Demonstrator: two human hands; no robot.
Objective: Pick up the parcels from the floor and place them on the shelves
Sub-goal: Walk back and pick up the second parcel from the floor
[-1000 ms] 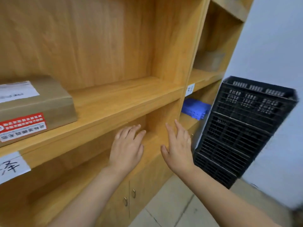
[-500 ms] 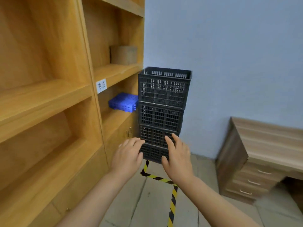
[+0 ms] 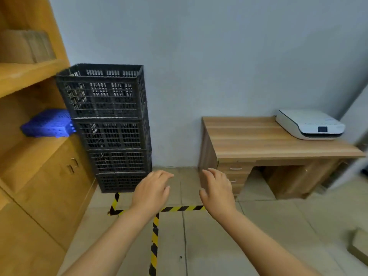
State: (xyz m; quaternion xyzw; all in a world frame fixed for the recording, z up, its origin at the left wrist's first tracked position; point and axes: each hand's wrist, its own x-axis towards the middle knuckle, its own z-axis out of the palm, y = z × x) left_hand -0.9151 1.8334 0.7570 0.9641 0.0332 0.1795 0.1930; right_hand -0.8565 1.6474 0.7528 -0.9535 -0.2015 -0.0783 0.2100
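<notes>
My left hand [image 3: 152, 191] and my right hand [image 3: 217, 191] are held out in front of me over the tiled floor, palms down, fingers apart, both empty. A brown cardboard parcel [image 3: 358, 246] lies on the floor at the right edge, only partly in view. The wooden shelf unit [image 3: 29, 72] stands along the left. A brown box [image 3: 25, 46] rests on its upper shelf.
A stack of black plastic crates [image 3: 111, 124] stands on the floor beside the shelf unit. A blue crate [image 3: 47, 124] lies on a lower shelf. A wooden desk [image 3: 268, 140] carries a white printer [image 3: 310, 126]. Yellow-black tape [image 3: 155, 232] marks the floor.
My view has swung right, away from the shelves and the labelled parcel on them, to the floor, desk and printer. Both hands stay open and empty in front of me.
</notes>
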